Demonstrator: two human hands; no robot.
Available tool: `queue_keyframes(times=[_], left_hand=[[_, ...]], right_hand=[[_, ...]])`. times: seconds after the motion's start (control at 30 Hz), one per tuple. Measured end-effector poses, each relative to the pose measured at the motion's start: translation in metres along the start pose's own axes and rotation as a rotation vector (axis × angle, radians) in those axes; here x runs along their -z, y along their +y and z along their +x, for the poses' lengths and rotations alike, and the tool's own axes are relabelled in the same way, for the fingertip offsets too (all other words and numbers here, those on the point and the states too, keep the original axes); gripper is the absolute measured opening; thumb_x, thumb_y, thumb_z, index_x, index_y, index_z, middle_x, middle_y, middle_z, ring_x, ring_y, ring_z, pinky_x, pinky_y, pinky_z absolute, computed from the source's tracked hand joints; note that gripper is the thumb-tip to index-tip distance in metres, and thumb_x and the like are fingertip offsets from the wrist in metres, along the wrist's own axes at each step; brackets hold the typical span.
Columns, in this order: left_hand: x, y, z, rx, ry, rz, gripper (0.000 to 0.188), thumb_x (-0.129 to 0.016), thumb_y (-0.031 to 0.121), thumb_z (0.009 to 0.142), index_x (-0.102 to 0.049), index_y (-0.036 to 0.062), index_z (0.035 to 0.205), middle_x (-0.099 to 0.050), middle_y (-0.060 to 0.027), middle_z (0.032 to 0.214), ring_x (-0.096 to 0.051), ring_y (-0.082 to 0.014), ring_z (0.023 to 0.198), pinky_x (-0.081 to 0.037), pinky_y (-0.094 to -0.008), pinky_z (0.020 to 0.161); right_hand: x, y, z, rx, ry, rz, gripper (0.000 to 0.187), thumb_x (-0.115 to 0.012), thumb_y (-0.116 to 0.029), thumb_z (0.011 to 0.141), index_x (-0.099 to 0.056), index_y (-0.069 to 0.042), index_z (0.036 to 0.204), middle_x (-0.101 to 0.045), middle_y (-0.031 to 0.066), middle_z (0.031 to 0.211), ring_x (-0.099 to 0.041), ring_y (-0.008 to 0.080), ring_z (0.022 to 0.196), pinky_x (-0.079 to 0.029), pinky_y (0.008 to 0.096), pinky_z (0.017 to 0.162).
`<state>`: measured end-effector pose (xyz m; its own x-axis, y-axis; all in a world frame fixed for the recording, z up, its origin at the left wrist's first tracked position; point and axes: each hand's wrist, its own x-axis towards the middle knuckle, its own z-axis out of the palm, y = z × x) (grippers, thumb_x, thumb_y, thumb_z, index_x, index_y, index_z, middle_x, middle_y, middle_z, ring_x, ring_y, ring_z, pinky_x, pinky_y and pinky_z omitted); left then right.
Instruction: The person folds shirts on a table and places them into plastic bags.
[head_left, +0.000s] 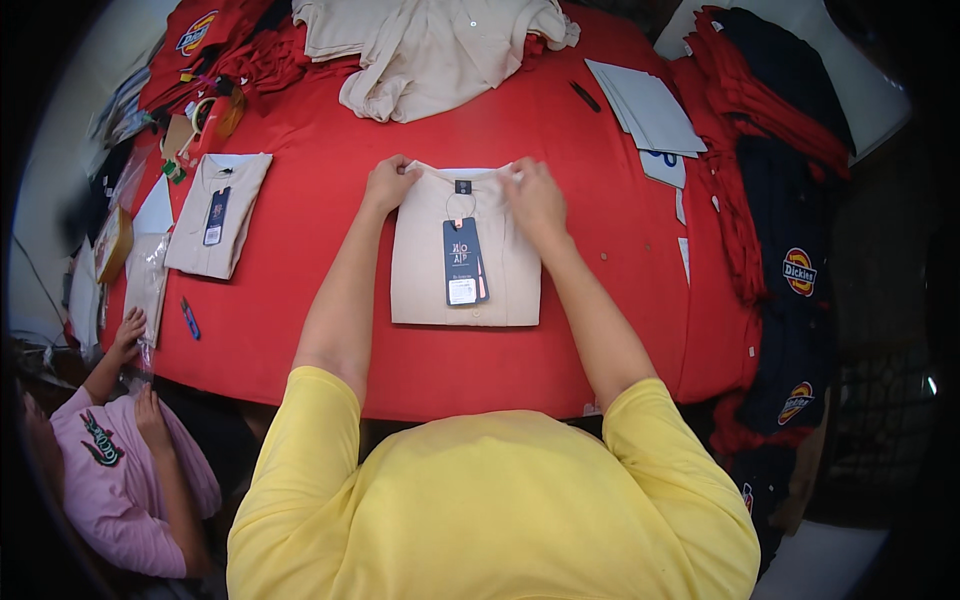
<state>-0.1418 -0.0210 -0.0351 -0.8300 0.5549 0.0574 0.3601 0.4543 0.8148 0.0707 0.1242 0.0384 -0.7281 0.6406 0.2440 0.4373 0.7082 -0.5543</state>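
Folded cream shirt: it [420,285] lies flat in front of the person in yellow, collar edge away from them, on a red-covered table [620,270].
Left hand: at the shirt's far left corner, this hand [390,185] has its fingers bent and closed on the edge of the cloth.
Right hand: at the far right corner, this hand [538,205] touches the cloth with bent fingers (slightly blurred, so I cannot tell whether they grip).
Hang tag: a dark blue tag [461,250] with a pale sticker hangs by a loop from the neck, down the shirt's middle.
To the left: a second folded cream shirt [192,248], also tagged, with small blue snips [190,318] nearer the person.
Co-worker: someone in pink sits at lower left, one hand [129,335] by a clear plastic bag [148,285].
Far side: rumpled cream garments [420,60] lie beyond the shirt.
To the right: fanned white sheets [648,108] near a black tool [585,96], then dark blue garments [785,215] at the table's edge.
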Motion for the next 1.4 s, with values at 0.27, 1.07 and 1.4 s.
queue_keyframes(times=[0.27,1.07,1.4], left_hand=[[-0.009,0.013,0.006,-0.007,-0.009,0.032,0.036,-0.072,0.030,0.080,-0.067,0.0008,0.100,-0.069,-0.0156,0.091,-0.067,-0.0262,0.085,-0.051,-0.0352,0.076],[0.044,0.024,-0.113,-0.170,0.459,-0.224,0.020,-0.060,0.016,0.088,-0.065,0.0003,0.100,-0.061,-0.0145,0.107,-0.061,-0.0273,0.097,-0.048,-0.0335,0.083],[0.105,0.000,-0.174,-0.013,0.466,-0.267,0.017,-0.056,0.011,0.092,-0.065,0.0009,0.102,-0.061,-0.0104,0.105,-0.061,-0.0217,0.098,-0.048,-0.0315,0.085]], right_hand=[[-0.008,-0.023,-0.049,0.105,-0.191,-0.059,0.032,-0.055,-0.021,0.091,-0.053,-0.001,0.115,-0.055,0.0215,0.107,-0.061,0.0421,0.093,-0.050,0.0479,0.083],[0.157,0.045,-0.234,-0.243,-0.975,0.134,0.023,-0.056,-0.014,0.092,-0.069,-0.005,0.109,-0.065,0.0137,0.119,-0.066,0.0256,0.097,-0.053,0.0389,0.080],[-0.021,-0.085,-0.197,0.543,-1.821,0.542,0.042,-0.047,-0.026,0.099,-0.050,-0.005,0.135,-0.047,0.0119,0.142,-0.042,0.0266,0.132,-0.031,0.0331,0.110]])
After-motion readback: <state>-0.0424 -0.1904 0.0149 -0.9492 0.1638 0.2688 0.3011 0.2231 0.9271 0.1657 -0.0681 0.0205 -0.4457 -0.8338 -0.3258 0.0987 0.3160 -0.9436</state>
